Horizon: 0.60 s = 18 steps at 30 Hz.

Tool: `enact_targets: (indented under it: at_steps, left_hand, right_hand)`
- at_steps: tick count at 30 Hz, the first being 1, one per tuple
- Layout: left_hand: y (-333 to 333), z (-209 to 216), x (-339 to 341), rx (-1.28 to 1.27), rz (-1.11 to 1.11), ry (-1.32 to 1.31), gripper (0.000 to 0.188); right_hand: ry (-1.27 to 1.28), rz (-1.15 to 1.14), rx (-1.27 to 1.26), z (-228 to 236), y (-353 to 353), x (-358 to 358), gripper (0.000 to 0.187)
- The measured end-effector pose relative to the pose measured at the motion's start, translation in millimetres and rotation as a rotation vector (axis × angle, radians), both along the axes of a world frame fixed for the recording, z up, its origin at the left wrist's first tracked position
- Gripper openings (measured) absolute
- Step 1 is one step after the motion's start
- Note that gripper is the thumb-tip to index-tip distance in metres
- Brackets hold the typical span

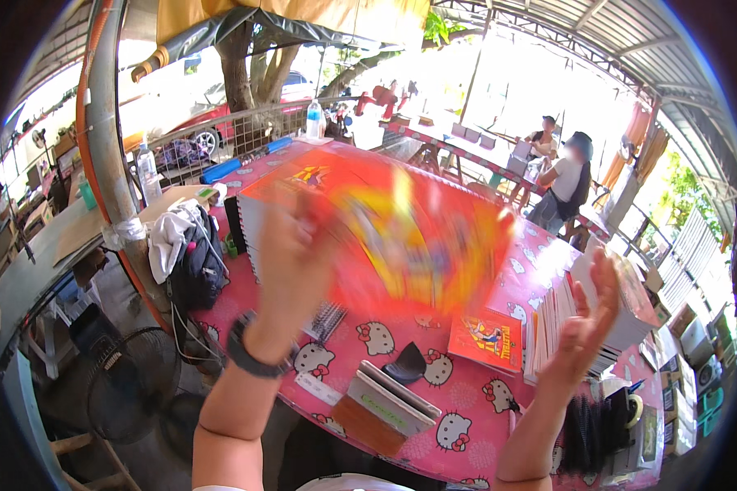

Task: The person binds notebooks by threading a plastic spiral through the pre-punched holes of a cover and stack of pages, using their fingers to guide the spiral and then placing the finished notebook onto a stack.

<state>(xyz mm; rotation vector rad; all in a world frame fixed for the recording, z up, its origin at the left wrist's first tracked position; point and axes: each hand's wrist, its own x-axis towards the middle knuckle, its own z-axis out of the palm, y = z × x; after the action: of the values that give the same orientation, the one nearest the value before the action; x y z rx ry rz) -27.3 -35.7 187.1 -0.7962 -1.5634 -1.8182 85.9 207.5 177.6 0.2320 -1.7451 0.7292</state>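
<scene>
My left hand (291, 258), a dark band on its wrist, grips the left end of a red printed cover (422, 245) with yellow figures. The cover is smeared by motion, so I cannot tell if it is a single sheet or a whole notebook. Behind it lies a stack of similar red spiral-bound notebooks (307, 173). My right hand (588, 315) is raised with its fingers spread, holding nothing, above a row of white-edged notebooks (549, 327). A small red notebook (485, 342) lies to the left of that row.
The pink patterned table (311, 360) carries a brown and grey box (385, 409), a black curved piece (405, 364) and black binding coils (590, 434). Left stand a metal post (110, 164), a backpack (196, 262) and a fan (135, 385). Two people (569, 176) are farther back.
</scene>
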Motion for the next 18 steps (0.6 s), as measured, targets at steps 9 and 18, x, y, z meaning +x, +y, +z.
enact_targets:
  at_steps: [9,18]
  left_hand:
    - [-94.6,-16.4,-135.3,-0.623,0.569,-0.275,0.058]
    - [-48.0,-35.6,-97.4,-0.506,1.066,0.314,0.032]
  right_hand:
    - [-0.436,0.467,-0.22,-55.6,21.5,0.8,0.029]
    - [-0.72,0.392,-0.284,-93.5,41.9,-9.7,0.026]
